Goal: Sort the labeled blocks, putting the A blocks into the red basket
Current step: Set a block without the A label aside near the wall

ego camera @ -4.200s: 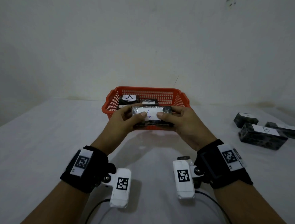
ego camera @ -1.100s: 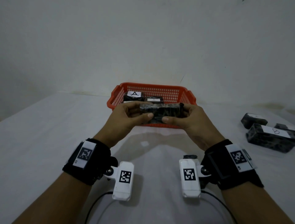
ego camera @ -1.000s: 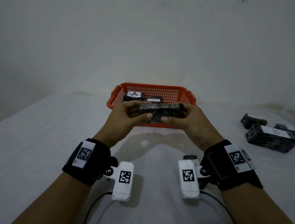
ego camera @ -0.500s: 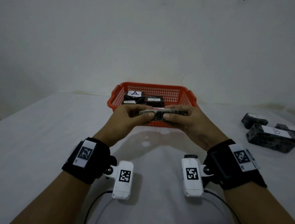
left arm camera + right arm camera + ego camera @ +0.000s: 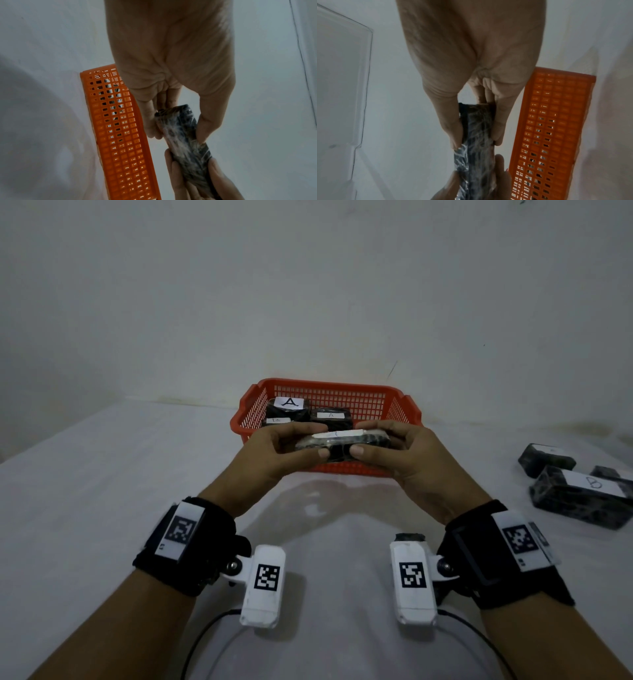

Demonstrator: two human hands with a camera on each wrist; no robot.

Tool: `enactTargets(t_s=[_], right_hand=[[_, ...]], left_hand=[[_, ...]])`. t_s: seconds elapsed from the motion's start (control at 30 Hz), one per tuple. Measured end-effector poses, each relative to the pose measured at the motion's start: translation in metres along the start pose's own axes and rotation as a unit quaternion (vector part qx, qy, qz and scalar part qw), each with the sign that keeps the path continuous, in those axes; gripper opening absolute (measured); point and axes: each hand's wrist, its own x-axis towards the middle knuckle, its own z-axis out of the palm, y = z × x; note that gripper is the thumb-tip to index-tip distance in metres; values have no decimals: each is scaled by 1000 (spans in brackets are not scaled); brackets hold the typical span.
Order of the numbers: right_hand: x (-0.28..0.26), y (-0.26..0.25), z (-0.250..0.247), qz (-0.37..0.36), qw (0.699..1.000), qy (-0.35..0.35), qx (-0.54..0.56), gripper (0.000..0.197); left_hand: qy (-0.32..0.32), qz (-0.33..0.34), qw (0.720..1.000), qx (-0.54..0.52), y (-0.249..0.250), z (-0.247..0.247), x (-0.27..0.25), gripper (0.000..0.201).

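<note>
A dark wrapped block (image 5: 342,444) with a white label on its upper face hangs in the air just in front of the red basket (image 5: 400,419). My left hand (image 5: 294,448) grips its left end and my right hand (image 5: 383,448) grips its right end, thumbs on the near side. The left wrist view shows the block (image 5: 183,136) between thumb and fingers beside the basket wall (image 5: 120,135). The right wrist view shows the block (image 5: 477,128) pinched the same way, with the basket (image 5: 553,135) to its right. Inside the basket lie blocks labeled A (image 5: 289,405) and A (image 5: 330,417).
To the right on the white surface lie a block labeled B (image 5: 582,498) and two more dark blocks (image 5: 544,458). A clear plastic sheet or tray edge (image 5: 363,81) shows in the right wrist view. The white wall stands right behind the basket.
The block has been turned in both hands: its label faced me at first, then its dark side, and the white label now points up. Both hands stayed in front of the basket.
</note>
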Motion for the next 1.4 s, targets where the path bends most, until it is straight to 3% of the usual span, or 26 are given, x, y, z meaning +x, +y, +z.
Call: enactTargets(t_s=[0.17,0.3,0.4,0.53,0.73,0.83,0.93,1.0,1.1,1.27,1.4], right_hand=[[-3,-3,3,-18,999,0,-49,54],[-4,-7,11,-28,999,-15,19,62],[-6,-14,20,-3,995,-12,101,51],[-10,-16,26,47,991,-25,125,36],[-11,-12,30,104,987,-59,105,63],[-9,-10,31,71,991,-53,101,54],[-9,-11,26,36,997,-63,40,36],[-9,-11,22,25,996,-80,-2,32],[-9,-10,19,20,993,-107,-47,37],[-8,-7,23,6,993,-108,-43,45],[-5,-4,21,-27,996,-77,-27,62]], left_hand=[[-2,-2,996,86,1,-2,0,46],[15,7,993,116,2,-3,0,51],[26,8,996,88,-1,-2,1,56],[47,42,997,40,-3,8,1,57],[79,87,992,43,-13,18,2,56],[53,79,993,76,-12,17,2,64],[-26,17,999,39,-7,8,1,80],[-72,-3,997,27,-6,6,0,73],[-67,-15,998,8,-3,9,1,45],[-42,-13,997,-62,-3,12,4,40],[-72,-20,993,-90,-1,12,4,38]])
